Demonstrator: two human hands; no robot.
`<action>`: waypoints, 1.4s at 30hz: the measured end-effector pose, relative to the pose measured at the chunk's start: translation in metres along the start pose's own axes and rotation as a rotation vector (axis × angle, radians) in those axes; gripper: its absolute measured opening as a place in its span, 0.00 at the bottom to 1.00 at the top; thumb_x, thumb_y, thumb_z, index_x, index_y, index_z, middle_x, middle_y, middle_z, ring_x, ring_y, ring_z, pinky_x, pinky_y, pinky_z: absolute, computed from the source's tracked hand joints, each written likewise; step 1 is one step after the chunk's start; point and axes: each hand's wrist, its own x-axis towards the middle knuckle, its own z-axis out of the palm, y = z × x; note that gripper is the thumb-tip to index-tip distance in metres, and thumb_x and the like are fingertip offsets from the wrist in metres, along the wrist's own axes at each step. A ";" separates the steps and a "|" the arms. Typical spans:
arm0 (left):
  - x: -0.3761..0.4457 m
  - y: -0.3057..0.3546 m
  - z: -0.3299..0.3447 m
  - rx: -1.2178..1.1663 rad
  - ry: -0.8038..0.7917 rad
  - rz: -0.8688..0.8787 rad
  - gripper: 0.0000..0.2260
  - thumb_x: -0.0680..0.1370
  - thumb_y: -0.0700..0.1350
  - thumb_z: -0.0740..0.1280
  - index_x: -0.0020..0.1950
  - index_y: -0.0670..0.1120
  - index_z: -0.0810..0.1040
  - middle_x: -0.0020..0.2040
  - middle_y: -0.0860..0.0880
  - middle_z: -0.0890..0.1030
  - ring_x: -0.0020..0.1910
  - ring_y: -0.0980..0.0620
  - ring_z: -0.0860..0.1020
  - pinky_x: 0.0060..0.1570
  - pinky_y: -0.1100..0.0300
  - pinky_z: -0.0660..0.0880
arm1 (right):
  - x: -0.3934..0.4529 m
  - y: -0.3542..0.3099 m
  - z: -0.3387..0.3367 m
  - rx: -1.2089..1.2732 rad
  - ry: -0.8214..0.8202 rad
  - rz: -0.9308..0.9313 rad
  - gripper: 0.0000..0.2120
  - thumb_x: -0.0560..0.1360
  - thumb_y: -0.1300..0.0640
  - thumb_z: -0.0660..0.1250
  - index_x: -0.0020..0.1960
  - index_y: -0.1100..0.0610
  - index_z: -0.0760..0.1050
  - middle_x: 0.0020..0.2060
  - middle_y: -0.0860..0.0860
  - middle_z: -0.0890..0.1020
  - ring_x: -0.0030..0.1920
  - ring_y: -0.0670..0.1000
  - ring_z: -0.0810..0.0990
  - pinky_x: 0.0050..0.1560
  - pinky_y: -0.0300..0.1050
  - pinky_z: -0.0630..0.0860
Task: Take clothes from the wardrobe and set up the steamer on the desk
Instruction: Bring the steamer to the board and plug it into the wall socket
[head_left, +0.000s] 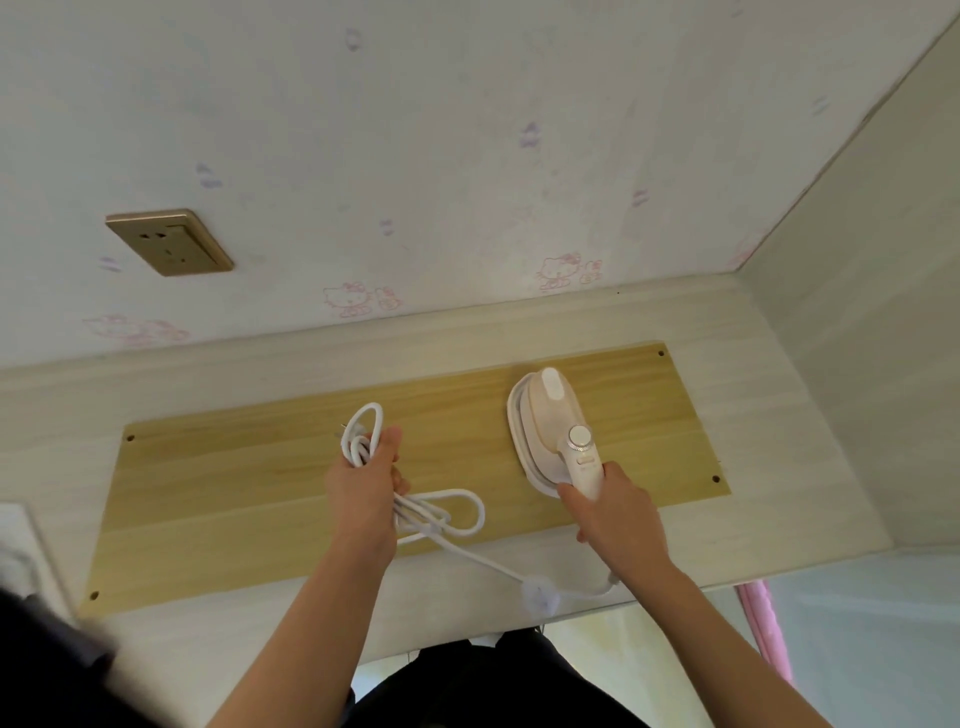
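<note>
A pale pink and white handheld steamer (545, 415) lies flat on a yellow wooden board (249, 483) that rests on the pale desk (779, 415). My right hand (613, 514) grips the steamer's handle at its near end. My left hand (363, 488) holds the bundled white power cord (447, 514), with loops sticking out above and below the fist. The cord runs from the bundle across the desk's front edge to the steamer handle. No clothes are in view.
A gold wall socket (169, 241) sits on the patterned wall at the upper left. A pale side panel (857, 312) closes the desk on the right. A pink strip (763, 623) hangs below the desk's right front. Something dark fills the lower left corner.
</note>
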 end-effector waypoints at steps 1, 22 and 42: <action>0.000 0.002 0.000 -0.015 -0.022 0.004 0.08 0.74 0.42 0.72 0.39 0.46 0.74 0.23 0.52 0.71 0.21 0.55 0.67 0.28 0.58 0.66 | -0.001 -0.004 -0.004 -0.104 -0.012 -0.005 0.20 0.71 0.40 0.64 0.51 0.56 0.69 0.43 0.52 0.78 0.42 0.54 0.80 0.43 0.50 0.76; -0.016 0.038 0.000 -0.280 -0.183 -0.049 0.07 0.78 0.34 0.64 0.43 0.44 0.71 0.34 0.48 0.73 0.31 0.52 0.73 0.33 0.59 0.71 | -0.049 -0.105 0.030 0.072 -0.057 -0.416 0.27 0.77 0.49 0.65 0.70 0.56 0.58 0.65 0.53 0.69 0.62 0.51 0.72 0.54 0.40 0.68; -0.005 0.068 -0.025 -0.180 -0.208 0.093 0.08 0.82 0.43 0.60 0.47 0.42 0.75 0.34 0.47 0.83 0.36 0.51 0.82 0.40 0.61 0.79 | -0.037 -0.150 0.018 0.404 -0.336 -0.631 0.08 0.79 0.50 0.62 0.44 0.52 0.74 0.25 0.42 0.71 0.26 0.41 0.66 0.30 0.40 0.66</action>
